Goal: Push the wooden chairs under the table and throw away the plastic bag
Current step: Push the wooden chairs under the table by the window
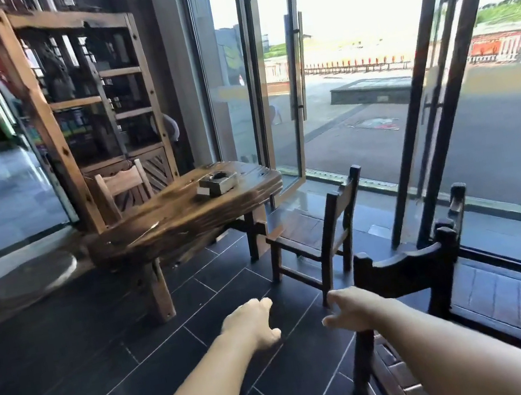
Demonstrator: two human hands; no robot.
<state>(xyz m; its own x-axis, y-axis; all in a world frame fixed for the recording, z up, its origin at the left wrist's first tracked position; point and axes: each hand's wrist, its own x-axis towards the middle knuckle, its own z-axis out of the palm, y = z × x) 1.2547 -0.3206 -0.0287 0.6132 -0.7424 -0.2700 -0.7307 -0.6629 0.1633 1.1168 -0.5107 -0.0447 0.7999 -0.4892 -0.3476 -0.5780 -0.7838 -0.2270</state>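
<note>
Thick wooden table sits up ahead, past my left hand. The dark chair is at my right hand — the hand lies over its back post, and I can't tell if it grips. The smaller chair stands just beyond my right hand, beside the table. My left hand is loose and holds nothing.

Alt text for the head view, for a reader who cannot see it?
Two bare hands reach forward over dark floor tiles, the left hand empty, the right hand at a near dark wooden chair. Ahead, a second small dark wooden chair stands pulled out from a rustic wooden slab table by open glass doors.
</note>
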